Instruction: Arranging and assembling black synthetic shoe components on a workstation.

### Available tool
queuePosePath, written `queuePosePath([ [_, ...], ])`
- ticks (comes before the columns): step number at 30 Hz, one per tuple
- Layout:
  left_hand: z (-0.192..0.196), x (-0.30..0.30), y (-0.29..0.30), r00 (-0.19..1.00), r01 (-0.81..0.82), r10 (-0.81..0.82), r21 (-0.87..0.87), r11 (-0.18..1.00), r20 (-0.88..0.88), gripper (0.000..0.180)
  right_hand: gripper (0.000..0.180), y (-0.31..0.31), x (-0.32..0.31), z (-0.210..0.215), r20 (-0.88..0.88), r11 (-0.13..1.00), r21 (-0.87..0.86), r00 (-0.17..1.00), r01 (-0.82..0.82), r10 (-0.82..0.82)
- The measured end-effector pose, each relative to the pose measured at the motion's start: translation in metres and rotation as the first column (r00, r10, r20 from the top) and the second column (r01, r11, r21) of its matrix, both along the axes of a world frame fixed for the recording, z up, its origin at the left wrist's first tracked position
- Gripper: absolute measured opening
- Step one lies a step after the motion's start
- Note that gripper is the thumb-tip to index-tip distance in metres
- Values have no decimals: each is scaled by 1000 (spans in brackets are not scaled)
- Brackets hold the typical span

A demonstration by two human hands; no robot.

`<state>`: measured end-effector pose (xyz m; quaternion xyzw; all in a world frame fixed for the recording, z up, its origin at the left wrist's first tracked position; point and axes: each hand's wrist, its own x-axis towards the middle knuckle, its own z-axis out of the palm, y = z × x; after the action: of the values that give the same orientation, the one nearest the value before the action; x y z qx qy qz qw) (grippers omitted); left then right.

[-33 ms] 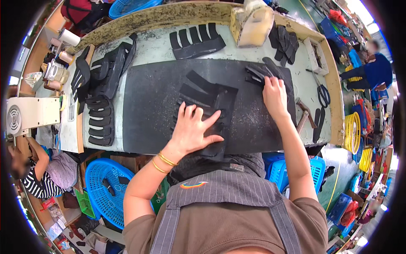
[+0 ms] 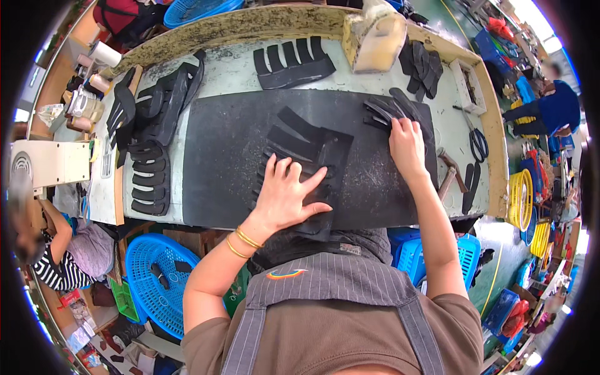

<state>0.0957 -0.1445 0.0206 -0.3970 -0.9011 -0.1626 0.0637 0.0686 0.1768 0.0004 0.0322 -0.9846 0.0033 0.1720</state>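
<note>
My left hand lies with fingers spread on a black slotted piece, whose strap-like strips fan out to the left. Part of that piece is hidden under the palm, and its lower end hangs at the front edge of the black mat. At the right of the mat, my right hand has its fingers drawn together at a small pile of black strips. The fingertips grip the pile's near edge; exactly how many strips they pinch cannot be made out.
Another slotted black piece lies at the back, with more stacked at left. To the right are a hammer, scissors and a white box. A yellowish block stands behind. Blue baskets flank my lap.
The view has shifted very slightly. Both hands stay at the same black pieces, with no clear change of grip.
</note>
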Motion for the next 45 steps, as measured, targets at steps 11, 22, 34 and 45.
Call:
queuePosePath([
  [11, -1, -12, -11, 995, 40, -41, 9, 999, 91, 85, 25, 18, 17, 5, 14, 942, -323, 995, -91, 101],
  [22, -2, -35, -33, 997, -57, 53, 73, 996, 57, 76, 24, -114, 14, 60, 135, 323, -946, 938, 26, 319],
  [34, 6, -68, -14, 907, -407, 294, 447, 797, 301, 52, 22, -127, -12, 33, 261, 147, -965, 870, 219, 418],
  [45, 15, -92, 23, 660, -541, -220, 657, 525, 718, 36, 21, -111, 8, 65, 158, -38, -982, 913, 185, 375],
])
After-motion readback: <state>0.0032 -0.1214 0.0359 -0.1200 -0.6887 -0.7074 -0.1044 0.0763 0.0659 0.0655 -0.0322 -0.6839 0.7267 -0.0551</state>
